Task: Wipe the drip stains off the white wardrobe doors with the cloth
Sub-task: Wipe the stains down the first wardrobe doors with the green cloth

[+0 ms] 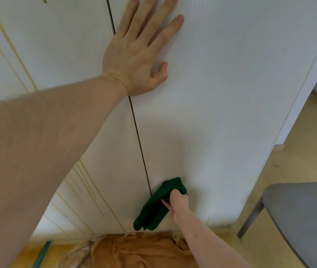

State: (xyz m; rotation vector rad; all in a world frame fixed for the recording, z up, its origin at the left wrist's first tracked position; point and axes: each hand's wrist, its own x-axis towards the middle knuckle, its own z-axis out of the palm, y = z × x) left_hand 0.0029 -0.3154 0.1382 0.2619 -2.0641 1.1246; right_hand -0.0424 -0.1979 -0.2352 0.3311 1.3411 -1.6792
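Two white wardrobe doors fill the view, split by a dark vertical gap. The left door (61,45) carries long yellowish drip stains (88,182) running down to its bottom edge. The right door (221,93) looks mostly plain white. My left hand (136,53) lies flat with fingers spread, high on the right door beside the gap. My right hand (177,202) grips a folded dark green cloth (155,206) and presses it against the bottom of the right door, just right of the gap.
A crumpled tan cloth (134,250) lies on the wooden floor at the foot of the doors. A grey chair (300,213) stands close at the right. Beyond the wardrobe's right side, light wooden floor (306,132) stretches away.
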